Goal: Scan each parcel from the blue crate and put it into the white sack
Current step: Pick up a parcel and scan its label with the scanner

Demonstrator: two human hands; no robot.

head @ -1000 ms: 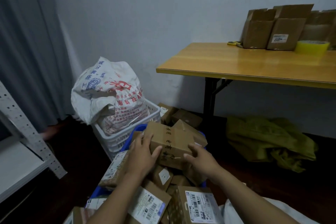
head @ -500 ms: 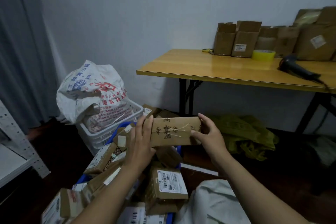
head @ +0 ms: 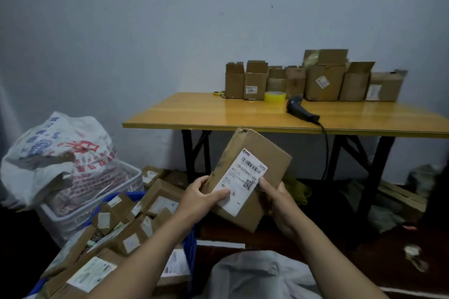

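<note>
At the bottom edge of the view, pale fabric of the white sack (head: 262, 277) is seen between two bare forearms. To its left stands the blue crate (head: 192, 247), filled to the rim with brown cardboard parcels (head: 136, 230) that lie at mixed angles, most with white labels.

Just beyond the crate's right wall a single parcel (head: 272, 153) is held in the air, tilted, with its top end leaning away to the left. It is grasped by both hands. The left hand (head: 198, 199) is wrapped round the lower left edge, with its thumb laid across the white shipping label (head: 245, 177). The right hand (head: 279, 199) is curled round the lower right edge from beneath, with its thumb pressed on the label's corner beside a square code. The label is turned up toward the camera.

At the left, behind the crate, a white slatted basket (head: 73, 221) is seen, with a bulging printed bag (head: 60, 153) stuffed into it. More parcels lie on the dark floor between basket and table legs.

Further back a yellow-topped table (head: 194, 116) on black legs is set against a plain pale wall. A black handheld scanner (head: 300, 110) is laid near its front edge, with its cable hanging over that edge. A roll of yellow tape (head: 274, 97) is placed behind it, and a row of open cardboard boxes (head: 323, 85) is lined along the back edge. Green cloth (head: 297, 190) is heaped on the floor under the table.
</note>
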